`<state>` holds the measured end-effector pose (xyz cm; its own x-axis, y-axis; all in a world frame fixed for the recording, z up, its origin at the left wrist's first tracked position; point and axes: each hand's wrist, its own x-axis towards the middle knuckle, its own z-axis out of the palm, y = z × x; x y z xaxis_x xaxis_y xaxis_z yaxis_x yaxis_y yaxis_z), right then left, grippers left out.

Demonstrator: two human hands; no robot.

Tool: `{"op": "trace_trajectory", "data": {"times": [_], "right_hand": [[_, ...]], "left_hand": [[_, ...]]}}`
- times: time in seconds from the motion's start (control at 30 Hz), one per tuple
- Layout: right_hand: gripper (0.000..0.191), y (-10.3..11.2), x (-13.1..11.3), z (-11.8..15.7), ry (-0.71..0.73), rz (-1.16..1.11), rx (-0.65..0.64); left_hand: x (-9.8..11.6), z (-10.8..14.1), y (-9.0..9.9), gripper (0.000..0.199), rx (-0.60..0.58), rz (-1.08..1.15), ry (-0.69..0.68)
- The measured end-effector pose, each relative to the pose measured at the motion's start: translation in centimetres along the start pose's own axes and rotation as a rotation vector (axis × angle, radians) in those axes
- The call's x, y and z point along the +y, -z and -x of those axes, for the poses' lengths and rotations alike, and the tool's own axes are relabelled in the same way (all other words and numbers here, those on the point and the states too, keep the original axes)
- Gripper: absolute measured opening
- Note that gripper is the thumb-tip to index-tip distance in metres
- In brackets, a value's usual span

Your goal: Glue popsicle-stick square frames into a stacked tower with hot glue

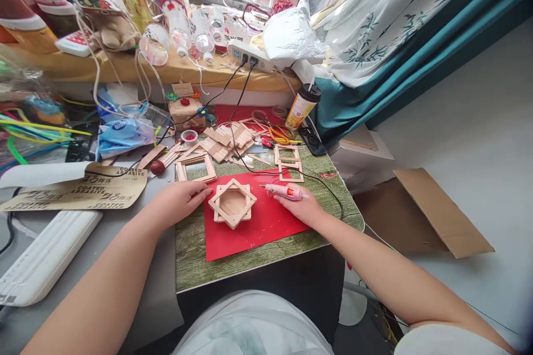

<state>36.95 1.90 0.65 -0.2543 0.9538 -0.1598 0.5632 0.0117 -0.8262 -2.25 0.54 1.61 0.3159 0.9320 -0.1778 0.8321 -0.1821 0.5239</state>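
A star-shaped box of stacked craft sticks (233, 203) sits on a red sheet of paper (266, 227). Just left of it is my left hand (183, 201), its fingers stretched toward the box's side and nothing visible in them. My right hand (303, 206) is closed around a pink hot glue gun (287, 192), whose nozzle points left toward the box with a gap between. Behind the paper lie a square craft-stick frame (195, 169) and two smaller joined frames (290, 165).
Loose craft sticks (227, 141) pile up behind the paper. Orange-handled scissors (281, 134), a drink cup (303, 106) and a phone (313, 140) stand or lie at the back right. A black cord (310, 175) crosses the table. Sandpaper (79, 188) lies at left.
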Motion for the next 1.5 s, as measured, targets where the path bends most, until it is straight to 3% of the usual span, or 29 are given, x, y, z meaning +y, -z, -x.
{"op": "trace_trajectory", "data": {"times": [0.17, 0.3, 0.37, 0.43, 0.53, 0.73, 0.9, 1.5], "right_hand": [[0.032, -0.4, 1.3, 0.7, 0.041, 0.054, 0.073], [0.042, -1.0, 2.2, 1.3, 0.07, 0.056, 0.159], [0.042, -1.2, 2.5, 1.5, 0.097, 0.063, 0.173], [0.04, -1.2, 2.7, 1.7, 0.136, 0.099, 0.169], [0.04, -1.1, 2.9, 2.0, 0.174, 0.144, 0.16], [0.032, -1.0, 3.6, 2.1, 0.281, 0.178, 0.121], [0.034, -1.0, 4.0, 2.1, 0.336, 0.18, 0.123], [0.034, -0.8, 3.9, 2.0, 0.31, 0.15, 0.091]], "left_hand": [[-0.2, 0.1, -0.4, 0.04, 0.055, -0.008, -0.03], [2.0, 0.5, 0.2, 0.038, 0.389, 0.047, -0.036], [4.2, 0.2, 0.8, 0.035, 0.476, 0.061, -0.168], [6.6, -0.7, 1.2, 0.033, 0.429, -0.029, -0.304], [9.8, -3.3, 1.2, 0.025, 0.304, -0.252, -0.388], [12.9, -7.2, -0.5, 0.022, 0.108, -0.384, -0.444], [13.7, -7.6, -0.9, 0.021, 0.032, -0.41, -0.408], [13.9, -8.0, -1.6, 0.02, 0.037, -0.396, -0.428]]}}
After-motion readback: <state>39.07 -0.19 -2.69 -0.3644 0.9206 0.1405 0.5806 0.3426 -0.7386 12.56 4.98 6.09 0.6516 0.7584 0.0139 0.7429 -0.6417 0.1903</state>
